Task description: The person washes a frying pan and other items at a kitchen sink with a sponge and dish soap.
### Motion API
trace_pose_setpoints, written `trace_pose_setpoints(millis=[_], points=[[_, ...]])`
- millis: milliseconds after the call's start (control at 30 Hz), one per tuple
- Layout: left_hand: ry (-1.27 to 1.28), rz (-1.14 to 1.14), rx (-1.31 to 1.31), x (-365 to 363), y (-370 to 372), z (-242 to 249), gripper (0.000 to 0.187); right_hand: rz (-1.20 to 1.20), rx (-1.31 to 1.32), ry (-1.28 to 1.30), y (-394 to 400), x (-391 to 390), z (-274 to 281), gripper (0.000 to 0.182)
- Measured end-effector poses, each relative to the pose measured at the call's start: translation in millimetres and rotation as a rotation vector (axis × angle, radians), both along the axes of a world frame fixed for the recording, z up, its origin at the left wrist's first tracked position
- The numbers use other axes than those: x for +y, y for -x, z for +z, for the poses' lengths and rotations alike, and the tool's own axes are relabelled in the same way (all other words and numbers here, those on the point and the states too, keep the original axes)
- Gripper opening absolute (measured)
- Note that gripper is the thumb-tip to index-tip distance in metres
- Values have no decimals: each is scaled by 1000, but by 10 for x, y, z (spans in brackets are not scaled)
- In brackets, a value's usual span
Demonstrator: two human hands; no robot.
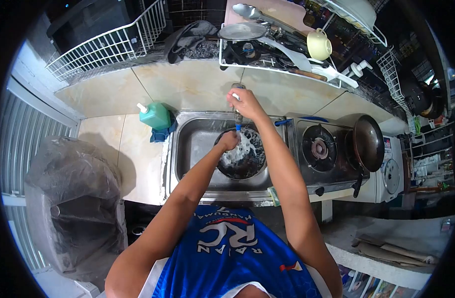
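A dark round pan (245, 170) with white suds on it lies in the steel sink (195, 144). Over the pan's upper left part is my left hand (229, 140), its fingers closed; what they hold, if anything, is hidden. My right hand (245, 102) is closed around the faucet (238, 115) at the back of the sink. The faucet's blue tip (238, 127) points down toward the pan, just above my left hand.
Left of the sink stands a green pump bottle (155, 117) on a blue cloth (163, 134). On the right are a gas burner (319, 148) and an upright-leaning frying pan (368, 144). A loaded dish rack (282, 69) hangs above the sink.
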State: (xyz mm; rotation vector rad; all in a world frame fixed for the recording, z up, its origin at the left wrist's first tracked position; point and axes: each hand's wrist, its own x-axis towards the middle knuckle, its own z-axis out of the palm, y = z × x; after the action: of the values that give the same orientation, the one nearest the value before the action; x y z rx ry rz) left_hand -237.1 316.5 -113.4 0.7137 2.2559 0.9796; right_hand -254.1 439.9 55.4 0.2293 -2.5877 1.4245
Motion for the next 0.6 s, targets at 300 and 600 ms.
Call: trace_pose_setpoints(millis=[300,600], points=[[-40,-9,-21,150,-74,-296,34,-189,81,-147,-72,-101,12,24],[571,74,240,-1366,-809,-810,56,-200,259,410,-279,-80,-234,29]])
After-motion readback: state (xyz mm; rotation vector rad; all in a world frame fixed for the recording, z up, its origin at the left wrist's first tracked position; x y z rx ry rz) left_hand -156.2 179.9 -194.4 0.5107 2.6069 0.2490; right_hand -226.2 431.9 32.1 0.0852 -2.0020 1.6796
